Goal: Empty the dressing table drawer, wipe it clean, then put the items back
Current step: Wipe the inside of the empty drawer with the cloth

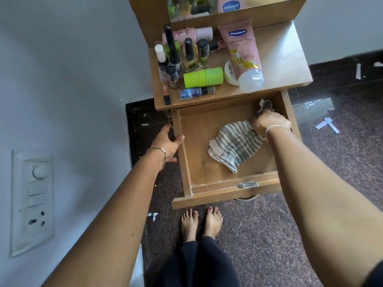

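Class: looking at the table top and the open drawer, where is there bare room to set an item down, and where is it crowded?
Free: the table top right of the Vaseline tube, and the drawer floor left of the striped cloth. Crowded: the top's left side, packed with nail polish bottles.

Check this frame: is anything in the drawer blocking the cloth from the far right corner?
Nothing visible. The right hand holds the striped cloth and already reaches that corner of the drawer, whose floor is otherwise bare. The left hand steadies its side.
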Demonstrator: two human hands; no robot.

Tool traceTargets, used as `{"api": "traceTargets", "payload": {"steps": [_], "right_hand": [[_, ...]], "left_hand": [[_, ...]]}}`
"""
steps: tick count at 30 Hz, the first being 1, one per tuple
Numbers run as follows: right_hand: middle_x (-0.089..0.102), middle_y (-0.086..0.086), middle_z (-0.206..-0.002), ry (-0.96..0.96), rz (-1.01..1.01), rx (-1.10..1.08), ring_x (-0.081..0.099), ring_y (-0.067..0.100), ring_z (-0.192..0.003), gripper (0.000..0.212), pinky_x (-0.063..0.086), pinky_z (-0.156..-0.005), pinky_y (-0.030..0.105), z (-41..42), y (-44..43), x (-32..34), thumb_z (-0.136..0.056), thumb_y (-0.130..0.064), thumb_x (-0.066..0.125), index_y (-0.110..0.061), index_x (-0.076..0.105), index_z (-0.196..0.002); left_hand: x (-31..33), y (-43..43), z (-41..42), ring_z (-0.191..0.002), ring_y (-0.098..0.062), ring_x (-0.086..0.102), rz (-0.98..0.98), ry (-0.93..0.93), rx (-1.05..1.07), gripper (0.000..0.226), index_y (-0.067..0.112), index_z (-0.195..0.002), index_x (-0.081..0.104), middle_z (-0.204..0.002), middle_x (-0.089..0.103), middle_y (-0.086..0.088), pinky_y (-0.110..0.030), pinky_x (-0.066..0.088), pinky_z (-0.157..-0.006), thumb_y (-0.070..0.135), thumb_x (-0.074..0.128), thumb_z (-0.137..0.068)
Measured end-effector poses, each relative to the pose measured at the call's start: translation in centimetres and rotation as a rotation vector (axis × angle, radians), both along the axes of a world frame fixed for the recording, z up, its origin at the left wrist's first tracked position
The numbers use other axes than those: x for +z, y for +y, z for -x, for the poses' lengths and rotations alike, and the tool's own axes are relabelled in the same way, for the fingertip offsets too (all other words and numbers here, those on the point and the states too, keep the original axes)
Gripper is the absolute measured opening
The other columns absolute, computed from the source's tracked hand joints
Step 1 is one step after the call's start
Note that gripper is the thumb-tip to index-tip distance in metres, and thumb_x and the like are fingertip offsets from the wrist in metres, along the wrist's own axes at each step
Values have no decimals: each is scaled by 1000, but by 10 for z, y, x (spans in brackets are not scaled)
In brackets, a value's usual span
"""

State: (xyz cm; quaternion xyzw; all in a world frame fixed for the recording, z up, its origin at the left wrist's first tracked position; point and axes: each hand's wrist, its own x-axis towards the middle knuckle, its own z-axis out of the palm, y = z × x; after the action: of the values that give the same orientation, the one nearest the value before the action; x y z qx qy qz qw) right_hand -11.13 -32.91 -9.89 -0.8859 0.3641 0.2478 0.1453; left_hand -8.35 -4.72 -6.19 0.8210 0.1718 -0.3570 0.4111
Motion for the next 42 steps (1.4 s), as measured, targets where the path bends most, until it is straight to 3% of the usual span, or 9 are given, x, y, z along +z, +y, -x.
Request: {"api": "traceTargets", "payload": {"steps": [7, 13, 17, 20, 24, 30, 35, 38, 42], "right_hand": [[57, 20, -128, -9, -78, -150, 55, 39, -116, 57, 44, -95, 42, 26, 13, 0, -91, -40, 43, -15, 34, -141], [54, 20, -132, 41, -123, -240, 52, 40, -121, 64, 41, -98, 42, 62, 22, 3, -90, -36, 43, -22, 19, -148], [47, 19, -141, 119, -114, -262, 49, 38, -126, 71, 40, -100, 41, 78, 32, 6, -91, -38, 45, -13, 16, -150], [49, 15, -140, 224, -159, -197, 49, 34, -126, 58, 41, -96, 37, 81, 38, 9, -92, -39, 46, -7, 41, -140], [64, 3, -122, 361, -135, -55, 60, 25, -108, 36, 38, -79, 29, 84, 35, 23, -86, -47, 55, -21, 66, -109], [62, 0, -129, 444, 89, 108, 57, 22, -120, 50, 41, -92, 35, 82, 19, 38, -87, -57, 45, -23, 65, -119], [60, -1, -133, 482, 93, 152, 57, 22, -121, 59, 43, -97, 36, 77, 24, 36, -88, -63, 43, -21, 63, -124], [61, -1, -131, 462, 59, 206, 58, 22, -119, 56, 41, -89, 32, 73, 36, 35, -88, -62, 44, -21, 63, -122], [61, -1, -129, 480, -29, 273, 59, 21, -118, 49, 42, -95, 32, 63, 65, 34, -89, -56, 47, -21, 62, -120]], "left_hand": [[-3, 0, 7, -118, -30, 54, -79, 19, -123, 52, 31, -144, 27, -146, 39, -5, -32, 59, -56, 40, 45, -96], [0, -2, 7, -119, -31, 53, -67, 37, -108, 48, 30, -142, 31, -142, 42, -6, -31, 57, -52, 39, 45, -97], [0, -2, 8, -123, -32, 49, -49, 53, -85, 49, 31, -142, 31, -143, 41, -6, -30, 55, -50, 38, 46, -97], [0, -2, 8, -125, -32, 47, -41, 52, -79, 50, 30, -143, 30, -143, 40, -6, -30, 54, -50, 38, 46, -97], [-1, -1, 9, -128, -33, 45, -36, 47, -71, 51, 30, -144, 30, -145, 38, -7, -30, 54, -50, 38, 47, -96], [-2, 1, 9, -127, -31, 45, -11, 48, -93, 48, 30, -141, 34, -144, 38, -4, -30, 55, -49, 41, 45, -96], [-4, 4, 6, -124, -29, 46, 6, 61, -101, 47, 29, -140, 34, -142, 39, -4, -34, 58, -54, 41, 46, -96], [-2, 5, 5, -123, -29, 48, 20, 76, -102, 48, 29, -140, 34, -140, 41, -3, -34, 59, -51, 41, 47, -95], [-1, 4, 6, -99, -19, 51, 44, 80, -97, 46, 28, -139, 35, -123, 43, 3, -35, 59, -51, 41, 47, -96]]}}
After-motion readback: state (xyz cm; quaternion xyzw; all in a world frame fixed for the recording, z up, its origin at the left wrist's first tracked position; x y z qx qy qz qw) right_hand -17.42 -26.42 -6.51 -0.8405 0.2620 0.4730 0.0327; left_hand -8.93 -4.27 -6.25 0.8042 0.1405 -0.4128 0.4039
